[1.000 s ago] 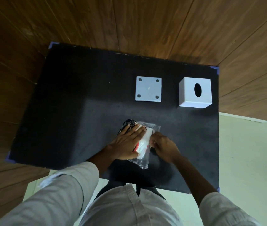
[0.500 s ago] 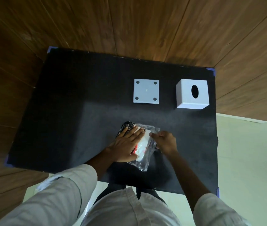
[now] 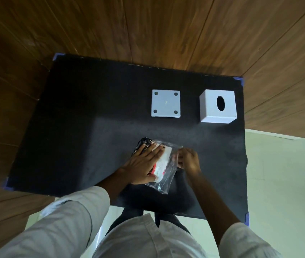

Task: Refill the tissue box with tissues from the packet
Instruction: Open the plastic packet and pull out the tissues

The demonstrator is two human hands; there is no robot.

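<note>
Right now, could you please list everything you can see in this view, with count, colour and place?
tissue box cover: one, white, oval slot on top, far right of the table.
tissue box base plate: one, white, four dark corner dots, lying flat to the left of the cover, apart from it.
tissue packet: one, clear plastic with white tissues and red and black print, near middle of the table.
table: one, black top, blue corner pieces.
wood panelling: brown, behind and beside the table.
left hand: flat on the packet, pressing it down.
right hand: pinching the packet's right edge.
sleeves: two, light grey, bottom of view.
</note>
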